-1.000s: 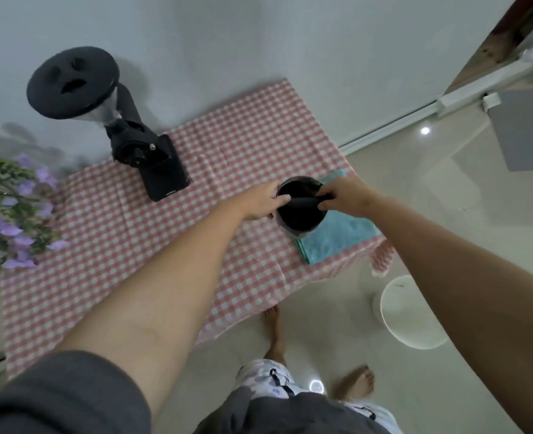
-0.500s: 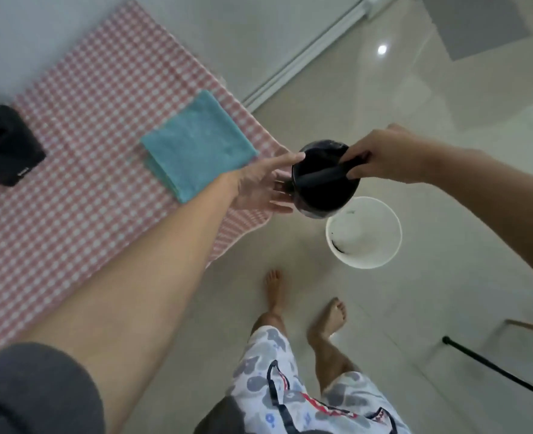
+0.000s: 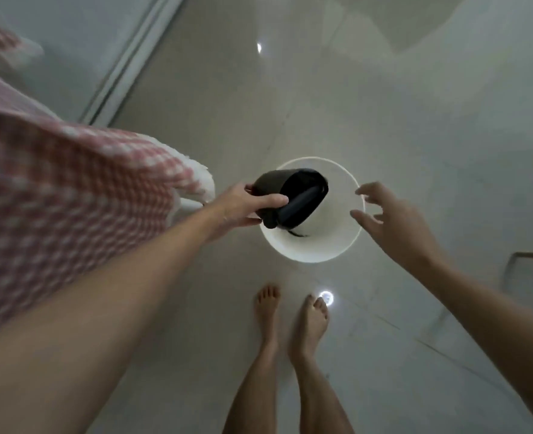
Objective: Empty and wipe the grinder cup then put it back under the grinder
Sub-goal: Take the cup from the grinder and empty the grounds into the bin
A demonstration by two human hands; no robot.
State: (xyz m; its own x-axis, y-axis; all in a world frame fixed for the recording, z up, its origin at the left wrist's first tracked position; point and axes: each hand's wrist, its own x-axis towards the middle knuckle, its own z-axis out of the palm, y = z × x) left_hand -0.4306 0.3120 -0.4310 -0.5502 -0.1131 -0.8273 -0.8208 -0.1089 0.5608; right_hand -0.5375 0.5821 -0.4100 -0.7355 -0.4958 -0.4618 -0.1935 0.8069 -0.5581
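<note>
The black grinder cup [image 3: 293,195] is tipped on its side over a white bin [image 3: 337,242] that stands on the floor. My left hand [image 3: 243,205] grips the cup at its base and wall, with the mouth facing right and down. A thin dark trace shows on the bin's inside under the cup. My right hand [image 3: 390,220] hovers to the right of the bin with its fingers spread and nothing in it. The grinder and the cloth are out of view.
The pink checked tablecloth [image 3: 55,189] hangs over the table edge at the left, blurred. My bare feet [image 3: 290,317] stand on the glossy tiled floor just below the bin. A wall and baseboard run along the upper left. A thin frame shows at the right edge.
The cup left the table and went over the bin, passing from my right hand to my left. My right hand let go and spread. The view swung down to the floor.
</note>
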